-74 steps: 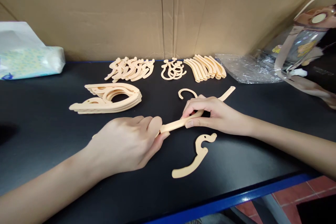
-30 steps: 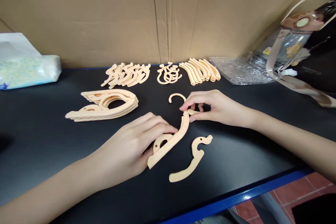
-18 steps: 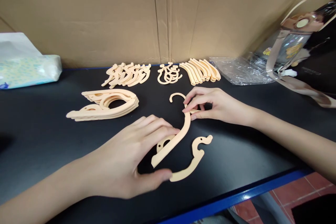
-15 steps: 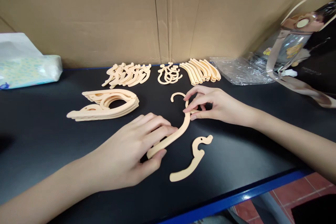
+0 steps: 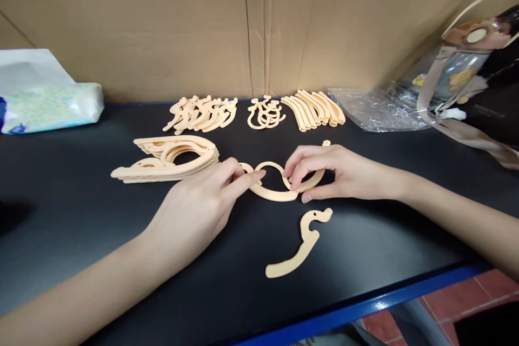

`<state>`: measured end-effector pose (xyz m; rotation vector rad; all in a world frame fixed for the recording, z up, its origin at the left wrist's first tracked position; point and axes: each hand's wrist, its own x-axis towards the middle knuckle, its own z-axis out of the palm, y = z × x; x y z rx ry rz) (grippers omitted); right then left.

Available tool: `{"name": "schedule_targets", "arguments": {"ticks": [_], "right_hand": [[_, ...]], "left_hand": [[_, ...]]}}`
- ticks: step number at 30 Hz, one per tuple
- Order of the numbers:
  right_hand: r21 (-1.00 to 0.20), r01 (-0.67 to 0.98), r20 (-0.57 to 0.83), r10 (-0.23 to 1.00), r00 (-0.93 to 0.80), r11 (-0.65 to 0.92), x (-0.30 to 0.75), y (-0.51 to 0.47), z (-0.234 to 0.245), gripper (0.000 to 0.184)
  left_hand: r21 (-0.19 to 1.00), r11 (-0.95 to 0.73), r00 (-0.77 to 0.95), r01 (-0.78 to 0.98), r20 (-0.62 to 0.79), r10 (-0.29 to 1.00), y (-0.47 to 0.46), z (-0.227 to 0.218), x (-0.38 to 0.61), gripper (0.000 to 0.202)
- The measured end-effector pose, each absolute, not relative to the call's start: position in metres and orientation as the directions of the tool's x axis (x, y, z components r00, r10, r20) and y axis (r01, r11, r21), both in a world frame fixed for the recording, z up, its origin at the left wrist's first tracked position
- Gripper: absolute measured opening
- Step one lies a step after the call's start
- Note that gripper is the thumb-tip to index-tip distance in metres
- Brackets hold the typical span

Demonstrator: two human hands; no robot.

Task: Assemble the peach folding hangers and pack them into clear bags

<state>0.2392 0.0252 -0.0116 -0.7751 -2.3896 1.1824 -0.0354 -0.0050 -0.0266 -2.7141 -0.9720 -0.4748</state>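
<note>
I see the right hand (image 5: 336, 173) pinching the hanger (image 5: 278, 195) near its middle, while the left hand (image 5: 194, 208) lays its index over the left part, thumb hidden, so I cannot tell its grip. The hanger is mid-way across the black tabletop (image 5: 182, 297), cardboard (image 5: 162, 21) behind, red tiles (image 5: 498, 284) below. I log one loose arm (image 5: 302, 248) in front, a stack (image 5: 170, 173) at left, hooks (image 5: 265, 116) behind; both hands cover parts of the hanger.

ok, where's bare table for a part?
Right of the lone hanger arm, nearer than the right hand; left of the folded hangers, nearer than the tissue pack. Crowded: between left hand and right; back row of hanger parts.
</note>
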Motion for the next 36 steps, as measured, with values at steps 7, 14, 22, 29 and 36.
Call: {"name": "schedule_targets", "arguments": {"ticks": [7,14,22,29,36], "right_hand": [[-0.832,0.270,0.043,0.540,-0.840,0.485,0.234,0.016,-0.008,0.012],[-0.736,0.282,0.058,0.472,-0.880,0.615,0.232,0.009,-0.001,0.019],[-0.487,0.366,-0.004,0.417,-0.909,0.793,0.243,0.009,0.015,0.025],[-0.226,0.560,0.191,0.600,-0.777,0.797,0.256,0.013,0.017,0.016],[0.097,0.814,0.129,0.804,-0.580,0.572,0.240,-0.001,0.014,0.031]], "left_hand": [[-0.048,-0.814,0.776,0.579,0.339,0.532,-0.009,-0.029,-0.032,0.040],[-0.009,-0.760,0.720,0.650,0.330,0.611,-0.013,-0.019,-0.025,0.031],[-0.151,-0.753,0.738,0.640,0.395,0.547,-0.010,-0.017,-0.029,0.032],[-0.179,-0.781,0.762,0.598,0.429,0.485,-0.017,-0.014,-0.016,0.025],[-0.075,-0.843,0.813,0.532,0.325,0.484,-0.020,-0.022,0.021,0.030]]}}
